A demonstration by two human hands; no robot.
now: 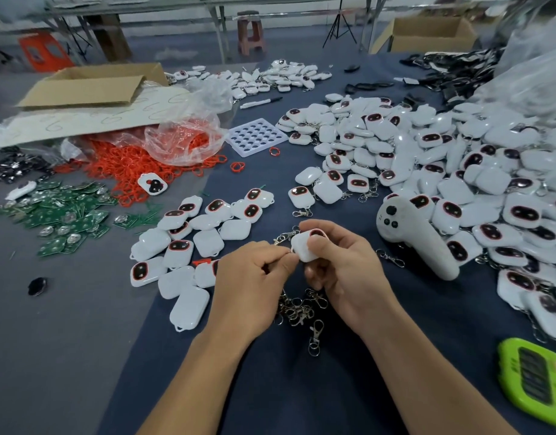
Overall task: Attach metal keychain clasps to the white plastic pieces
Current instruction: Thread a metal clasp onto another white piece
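Hands (251, 277) (342, 271) grip white piece (303, 246) and left-pointing clasp (283, 237).

Over the middle and right of the tabletop, a dark blue cloth (302, 390). At back left, an opened cardboard box (82, 84), with a sheet of paper (91, 120) marked in looping pen strokes just in front. Spilling from a clear plastic bag (188, 133), a heap of red rings (126, 171). Near the left edge, scattered green circuit boards (66, 218) and, closer in, one small black disc (37, 286). At centre, a white tray (256, 138) with rows of round holes; behind it, a marker pen (261, 102). To the right, a white handheld controller (418, 240). At lower right, a bright green gadget (537, 381) with a dark screen. Beyond the table, blurred: a red stool (251, 32), a tripod (339, 26), an open carton (433, 32).
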